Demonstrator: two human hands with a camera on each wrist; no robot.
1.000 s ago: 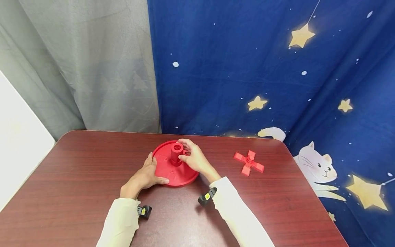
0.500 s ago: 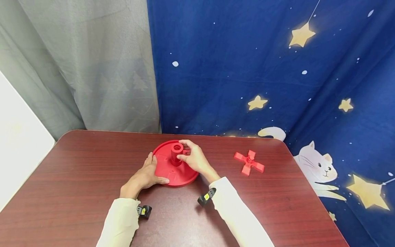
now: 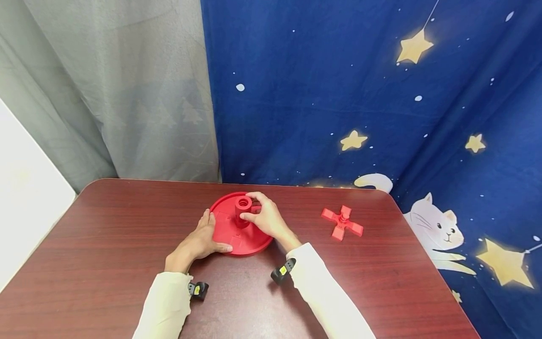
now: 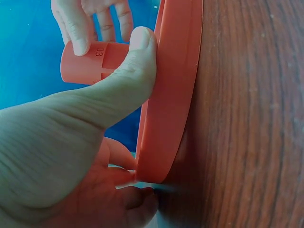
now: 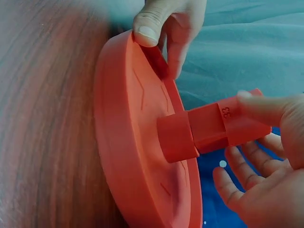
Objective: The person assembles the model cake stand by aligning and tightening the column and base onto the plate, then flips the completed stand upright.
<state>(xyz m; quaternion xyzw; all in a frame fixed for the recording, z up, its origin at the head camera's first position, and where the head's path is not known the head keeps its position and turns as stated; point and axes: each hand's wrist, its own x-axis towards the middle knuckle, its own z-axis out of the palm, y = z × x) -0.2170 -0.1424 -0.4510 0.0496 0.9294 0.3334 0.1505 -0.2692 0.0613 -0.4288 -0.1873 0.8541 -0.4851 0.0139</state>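
Note:
A round red base with a raised rim lies flat on the table, a hollow red tube piece standing upright at its middle. My left hand grips the base's left rim, its thumb over the edge and fingers around the outside. The right hand holds the top of the tube piece, which is marked 33 in the right wrist view, between thumb and fingers. Below that marked part, the right wrist view shows a narrower section and a wider red socket on the base. A short red side arm shows beside the tube.
A red cross-shaped part with a raised centre lies to the right on the dark wooden table. Grey and blue curtains hang behind the table's far edge.
The right thumb has slid slightly left across the tube piece, and the side arm shows a little more. My left hand and the base stay in place.

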